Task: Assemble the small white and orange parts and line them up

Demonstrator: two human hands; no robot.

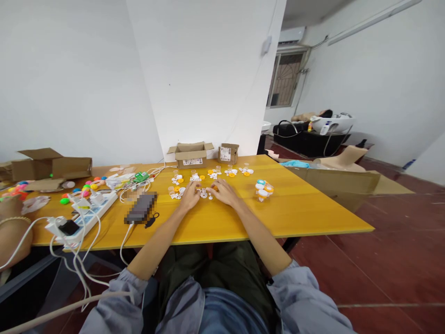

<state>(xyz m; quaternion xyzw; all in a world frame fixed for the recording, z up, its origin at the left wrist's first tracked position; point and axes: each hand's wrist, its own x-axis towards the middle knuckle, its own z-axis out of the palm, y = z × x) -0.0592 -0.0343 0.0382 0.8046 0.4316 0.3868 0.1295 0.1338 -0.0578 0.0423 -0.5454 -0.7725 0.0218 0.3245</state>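
My left hand [190,195] rests low over the yellow table, its fingers apart and slightly curled, with nothing visible in them. Across from it, my right hand [224,192] has its fingers bent around an orange disc-shaped piece [216,188], partly hidden by them. In the gap between my hands lie a white toothed disc [204,195] and a small white stemmed part [210,196]. Beside my left hand is a group of small white parts [176,195] with a clear cup [170,189]. Several similar groups of white and orange pieces [200,177] form a row behind my hands.
A cluster of white, orange and teal-capped pieces [263,190] stands to the right. Two cardboard boxes, one open [190,155] and one smaller [228,154], line the back. Leftward are a blurred dark device [141,208], a power strip [91,218] with cables, and another person's arm [15,232].
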